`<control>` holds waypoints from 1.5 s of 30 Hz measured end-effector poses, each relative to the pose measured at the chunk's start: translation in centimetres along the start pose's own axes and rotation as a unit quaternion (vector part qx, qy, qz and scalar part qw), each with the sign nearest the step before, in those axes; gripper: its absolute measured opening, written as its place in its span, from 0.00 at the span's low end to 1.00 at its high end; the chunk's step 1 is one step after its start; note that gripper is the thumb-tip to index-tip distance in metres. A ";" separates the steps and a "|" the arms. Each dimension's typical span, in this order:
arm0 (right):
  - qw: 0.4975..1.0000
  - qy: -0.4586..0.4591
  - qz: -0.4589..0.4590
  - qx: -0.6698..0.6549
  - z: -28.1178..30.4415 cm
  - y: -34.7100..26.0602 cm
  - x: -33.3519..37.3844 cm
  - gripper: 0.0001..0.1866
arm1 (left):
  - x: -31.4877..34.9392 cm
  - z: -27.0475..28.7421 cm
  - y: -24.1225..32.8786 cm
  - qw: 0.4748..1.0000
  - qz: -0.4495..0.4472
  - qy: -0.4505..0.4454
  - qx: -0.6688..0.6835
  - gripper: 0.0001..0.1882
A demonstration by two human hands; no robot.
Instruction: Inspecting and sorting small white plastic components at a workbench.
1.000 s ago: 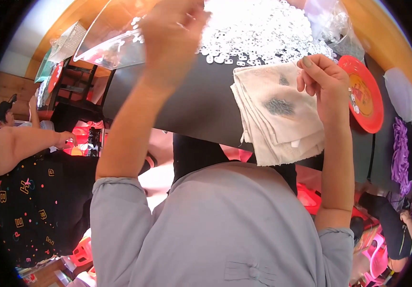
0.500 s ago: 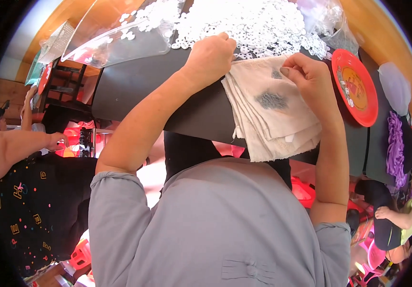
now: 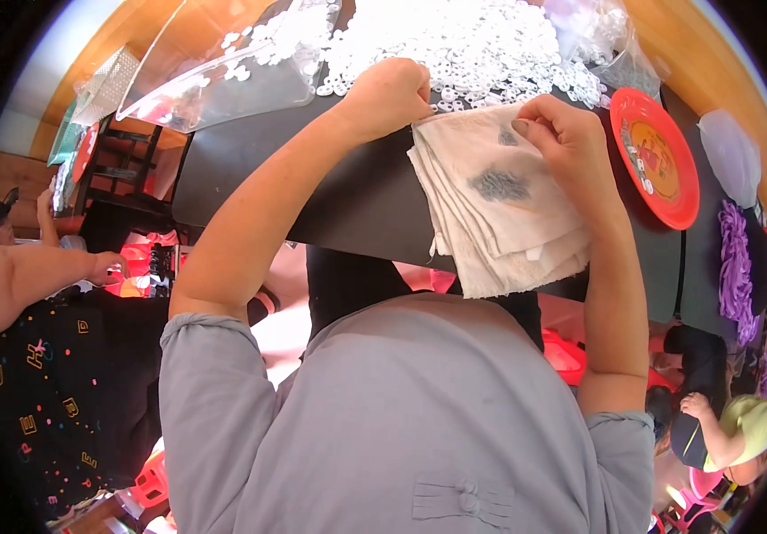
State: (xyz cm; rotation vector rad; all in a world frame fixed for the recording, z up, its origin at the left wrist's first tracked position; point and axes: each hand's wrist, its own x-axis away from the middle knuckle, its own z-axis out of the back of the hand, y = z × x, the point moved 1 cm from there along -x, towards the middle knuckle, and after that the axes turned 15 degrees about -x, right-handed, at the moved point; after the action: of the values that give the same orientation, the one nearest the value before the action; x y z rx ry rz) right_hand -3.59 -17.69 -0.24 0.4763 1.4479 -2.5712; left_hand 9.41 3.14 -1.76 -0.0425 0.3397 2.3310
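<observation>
My left hand (image 3: 390, 96) is closed at the near edge of a heap of small white ring-shaped plastic pieces (image 3: 455, 44), beside the upper left corner of a folded cream cloth (image 3: 468, 231). Its fingertips are partly hidden, so what they hold does not show. Over the cloth's upper right part, my right hand (image 3: 570, 138) has thumb and forefinger pressed together; anything between them is too small to name. A patch of tiny dark grey bits (image 3: 501, 186) lies on the cloth, with a smaller dark patch (image 3: 508, 135) near my right thumb.
A red plate (image 3: 682, 191) with a few small pieces stands right of my right hand on the dark table (image 3: 339, 205). A clear plastic bin (image 3: 223, 98) lies at the far left. Purple strips (image 3: 736, 276) hang at the right. Another person's arm (image 3: 28, 276) is at the left.
My left hand has turned slightly, its fingers now lower, toward the cloth's corner. My right hand keeps its pinch over the cloth. The person at the far right has shifted.
</observation>
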 end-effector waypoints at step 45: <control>0.987 -0.065 0.031 0.145 0.4 -0.7 -1.2 0.04 | 2.6 -2.6 5.1 0.954 -0.089 0.119 0.258 0.02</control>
State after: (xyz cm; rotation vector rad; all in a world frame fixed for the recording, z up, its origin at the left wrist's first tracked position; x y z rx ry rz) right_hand -2.76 -17.68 0.93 0.3742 1.0054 -2.7163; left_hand 3.77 0.87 -3.44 -0.0941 1.0142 1.9960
